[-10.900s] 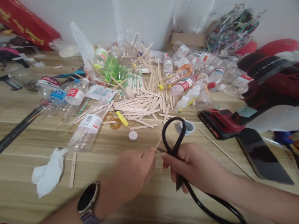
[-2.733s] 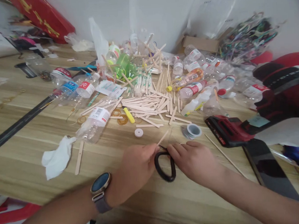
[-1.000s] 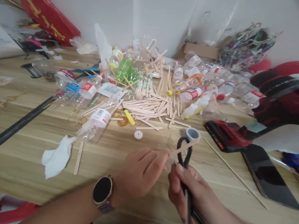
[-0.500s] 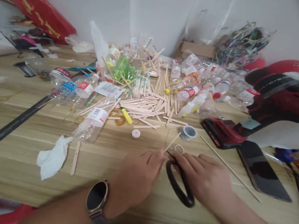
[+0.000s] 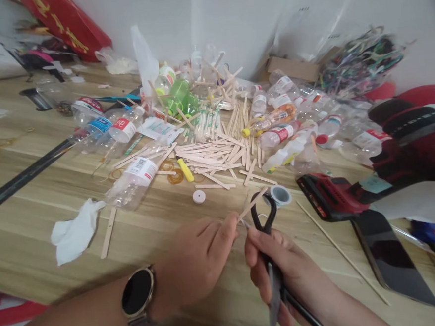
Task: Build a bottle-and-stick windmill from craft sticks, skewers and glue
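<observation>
My left hand, with a dark watch on its wrist, pinches a thin wooden stick that points up and to the right. Close beside it my right hand is closed round black-handled scissors, one handle loop standing up above the fingers, the blades near the stick's lower end. Both hands hover over the wooden table near its front edge.
A heap of flat wooden sticks, skewers and plastic bottles fills the middle. A red power drill and a dark phone lie at right. A tape roll, a white disc and a crumpled tissue lie nearer.
My right hand has turned the scissors upright, so the handle loop now stands above the fingers instead of lying flat. The left hand still pinches the stick.
</observation>
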The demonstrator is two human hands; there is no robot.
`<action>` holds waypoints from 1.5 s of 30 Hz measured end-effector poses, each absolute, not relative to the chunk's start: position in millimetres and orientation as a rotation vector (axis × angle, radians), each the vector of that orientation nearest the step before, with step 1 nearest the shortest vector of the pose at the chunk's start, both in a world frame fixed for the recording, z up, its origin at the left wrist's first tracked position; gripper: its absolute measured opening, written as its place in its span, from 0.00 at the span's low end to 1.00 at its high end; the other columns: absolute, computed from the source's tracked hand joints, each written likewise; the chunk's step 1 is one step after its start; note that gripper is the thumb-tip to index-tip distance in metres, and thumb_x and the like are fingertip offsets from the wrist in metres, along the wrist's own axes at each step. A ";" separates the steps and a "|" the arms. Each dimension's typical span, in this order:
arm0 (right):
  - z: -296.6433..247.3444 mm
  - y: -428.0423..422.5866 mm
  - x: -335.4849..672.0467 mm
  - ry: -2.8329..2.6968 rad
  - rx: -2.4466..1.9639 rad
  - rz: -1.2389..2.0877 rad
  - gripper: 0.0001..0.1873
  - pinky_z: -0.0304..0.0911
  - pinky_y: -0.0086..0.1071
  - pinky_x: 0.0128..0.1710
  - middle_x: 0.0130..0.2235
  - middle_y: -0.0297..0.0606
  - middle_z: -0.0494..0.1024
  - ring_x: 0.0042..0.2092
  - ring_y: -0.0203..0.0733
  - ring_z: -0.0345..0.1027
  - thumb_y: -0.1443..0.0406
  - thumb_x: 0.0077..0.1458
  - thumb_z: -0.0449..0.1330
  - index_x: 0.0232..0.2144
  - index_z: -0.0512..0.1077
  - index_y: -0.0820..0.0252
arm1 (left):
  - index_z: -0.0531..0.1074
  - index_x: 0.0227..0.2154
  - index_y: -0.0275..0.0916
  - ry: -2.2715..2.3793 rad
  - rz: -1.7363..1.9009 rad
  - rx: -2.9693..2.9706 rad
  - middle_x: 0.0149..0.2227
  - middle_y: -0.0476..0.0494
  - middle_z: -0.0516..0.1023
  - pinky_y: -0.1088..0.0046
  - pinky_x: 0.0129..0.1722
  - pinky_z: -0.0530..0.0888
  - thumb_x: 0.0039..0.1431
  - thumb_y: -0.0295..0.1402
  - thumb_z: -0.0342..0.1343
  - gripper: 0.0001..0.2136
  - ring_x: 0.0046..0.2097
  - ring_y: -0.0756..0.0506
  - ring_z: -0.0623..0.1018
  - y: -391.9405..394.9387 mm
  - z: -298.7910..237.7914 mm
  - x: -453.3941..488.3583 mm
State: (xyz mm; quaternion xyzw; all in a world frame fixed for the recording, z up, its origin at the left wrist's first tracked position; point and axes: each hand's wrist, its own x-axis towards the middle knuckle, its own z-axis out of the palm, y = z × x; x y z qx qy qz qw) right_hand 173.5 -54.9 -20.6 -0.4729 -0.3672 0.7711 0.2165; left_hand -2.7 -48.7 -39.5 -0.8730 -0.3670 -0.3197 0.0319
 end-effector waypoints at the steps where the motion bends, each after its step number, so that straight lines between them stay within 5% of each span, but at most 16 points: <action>1: -20.3 -53.8 175.4 -1.196 -1.346 2.003 0.30 0.52 0.25 0.09 0.14 0.32 0.70 0.11 0.34 0.60 0.39 0.55 0.51 0.25 0.68 0.59 | 0.60 0.56 0.30 -1.149 -0.998 -2.700 0.39 0.41 0.82 0.70 0.35 0.74 0.71 0.26 0.36 0.15 0.36 0.45 0.80 -49.0 -39.3 -2.1; 3: -20.1 -49.3 182.5 -1.749 -1.381 1.365 0.28 0.56 0.27 0.13 0.17 0.36 0.74 0.15 0.36 0.66 0.46 0.62 0.49 0.24 0.71 0.60 | 0.61 0.54 0.29 -1.178 -0.996 -2.706 0.38 0.41 0.82 0.70 0.35 0.74 0.72 0.26 0.36 0.15 0.36 0.46 0.80 -50.4 -38.8 -0.2; 6: -19.7 -39.8 196.2 -2.377 -1.109 -0.009 0.21 0.58 0.31 0.20 0.24 0.42 0.79 0.21 0.38 0.70 0.63 0.68 0.47 0.31 0.76 0.64 | 0.64 0.51 0.30 -1.242 -0.914 -2.735 0.38 0.41 0.82 0.70 0.34 0.75 0.71 0.25 0.35 0.14 0.36 0.45 0.80 -52.2 -39.0 2.7; 9: -20.4 -33.3 203.4 -2.522 -0.918 -0.502 0.22 0.58 0.33 0.22 0.25 0.44 0.80 0.22 0.39 0.71 0.71 0.67 0.44 0.33 0.77 0.68 | 0.65 0.48 0.32 -1.298 -0.868 -2.743 0.37 0.41 0.81 0.69 0.31 0.74 0.70 0.25 0.35 0.14 0.34 0.44 0.80 -52.5 -40.3 4.3; 11: -22.3 -32.8 201.5 -2.465 -1.017 -0.173 0.23 0.58 0.32 0.20 0.22 0.41 0.79 0.21 0.39 0.70 0.67 0.68 0.45 0.28 0.76 0.65 | 0.64 0.49 0.30 -1.265 -0.833 -2.728 0.34 0.41 0.80 0.68 0.28 0.73 0.68 0.23 0.36 0.14 0.31 0.44 0.79 -51.8 -40.7 4.2; 16: -24.7 -43.0 181.4 -1.491 -1.392 1.802 0.28 0.53 0.26 0.10 0.16 0.32 0.71 0.12 0.35 0.63 0.44 0.61 0.47 0.24 0.68 0.59 | 0.62 0.52 0.28 -1.177 -0.826 -2.679 0.33 0.42 0.80 0.69 0.28 0.71 0.69 0.22 0.36 0.14 0.31 0.44 0.79 -48.4 -38.8 0.7; 18: -23.7 -47.1 174.7 -1.172 -1.369 2.071 0.28 0.50 0.25 0.08 0.14 0.29 0.68 0.09 0.34 0.58 0.41 0.58 0.46 0.26 0.67 0.58 | 0.61 0.53 0.29 -1.189 -0.830 -2.680 0.34 0.42 0.81 0.69 0.30 0.72 0.70 0.24 0.35 0.15 0.32 0.44 0.79 -47.2 -38.4 -0.5; 20: -22.8 -48.1 172.9 -1.342 -1.382 1.911 0.28 0.50 0.25 0.08 0.14 0.29 0.68 0.09 0.34 0.57 0.44 0.62 0.43 0.26 0.67 0.58 | 0.62 0.53 0.30 -1.211 -0.863 -2.696 0.35 0.43 0.81 0.69 0.31 0.73 0.71 0.25 0.35 0.14 0.33 0.45 0.79 -46.8 -38.7 -0.6; 24: -23.1 -40.5 186.3 -2.106 -1.299 0.769 0.30 0.57 0.29 0.16 0.21 0.41 0.77 0.18 0.37 0.68 0.52 0.67 0.44 0.22 0.72 0.60 | 0.63 0.50 0.30 -1.245 -0.896 -2.702 0.33 0.44 0.81 0.70 0.30 0.73 0.72 0.26 0.35 0.13 0.32 0.46 0.79 -49.3 -40.1 2.3; 28: -27.9 -33.7 201.3 -2.413 -1.052 -0.151 0.23 0.57 0.33 0.21 0.23 0.43 0.80 0.21 0.39 0.70 0.64 0.69 0.45 0.32 0.78 0.65 | 0.65 0.47 0.32 -1.284 -0.778 -2.716 0.33 0.43 0.81 0.69 0.28 0.72 0.69 0.22 0.35 0.14 0.31 0.46 0.79 -51.6 -39.9 6.0; 30: -30.5 -35.0 200.7 -2.364 -1.102 0.024 0.23 0.56 0.31 0.19 0.21 0.41 0.78 0.19 0.37 0.68 0.63 0.69 0.46 0.28 0.76 0.64 | 0.66 0.47 0.30 -1.246 -0.758 -2.679 0.29 0.45 0.79 0.69 0.25 0.71 0.69 0.21 0.34 0.15 0.28 0.46 0.78 -51.0 -39.2 6.3; 34: -30.1 -44.0 187.0 -1.623 -1.407 1.615 0.28 0.54 0.26 0.12 0.17 0.37 0.73 0.14 0.35 0.65 0.44 0.60 0.50 0.23 0.69 0.60 | 0.65 0.50 0.26 -1.133 -0.843 -2.640 0.30 0.44 0.79 0.69 0.25 0.72 0.71 0.24 0.34 0.15 0.28 0.46 0.78 -47.8 -40.0 3.3; 37: -28.3 -50.4 178.8 -1.050 -1.332 2.159 0.30 0.51 0.25 0.08 0.14 0.30 0.68 0.10 0.33 0.57 0.38 0.54 0.50 0.25 0.66 0.59 | 0.64 0.52 0.26 -1.089 -0.953 -2.676 0.34 0.43 0.81 0.69 0.29 0.74 0.72 0.26 0.35 0.15 0.32 0.46 0.79 -46.1 -43.0 1.0; 39: -28.5 -52.5 179.3 -1.195 -1.329 2.058 0.31 0.51 0.25 0.07 0.13 0.30 0.67 0.09 0.34 0.56 0.39 0.58 0.45 0.25 0.67 0.59 | 0.64 0.52 0.28 -1.100 -1.010 -2.693 0.36 0.43 0.82 0.69 0.31 0.75 0.72 0.27 0.35 0.15 0.34 0.46 0.80 -46.4 -44.7 0.8; 41: -29.6 -52.0 185.5 -1.640 -1.372 1.592 0.31 0.55 0.26 0.10 0.15 0.34 0.72 0.12 0.35 0.63 0.45 0.64 0.44 0.26 0.70 0.60 | 0.63 0.53 0.28 -1.124 -1.034 -2.704 0.38 0.42 0.82 0.69 0.32 0.75 0.73 0.28 0.35 0.16 0.36 0.46 0.80 -48.1 -44.7 1.9; 45: -31.7 -44.6 203.3 -2.033 -1.323 0.719 0.22 0.61 0.30 0.22 0.28 0.48 0.82 0.25 0.41 0.72 0.51 0.61 0.55 0.32 0.79 0.63 | 0.64 0.51 0.30 -1.245 -0.911 -2.757 0.37 0.41 0.82 0.69 0.32 0.75 0.71 0.25 0.35 0.14 0.36 0.45 0.81 -53.5 -40.1 5.4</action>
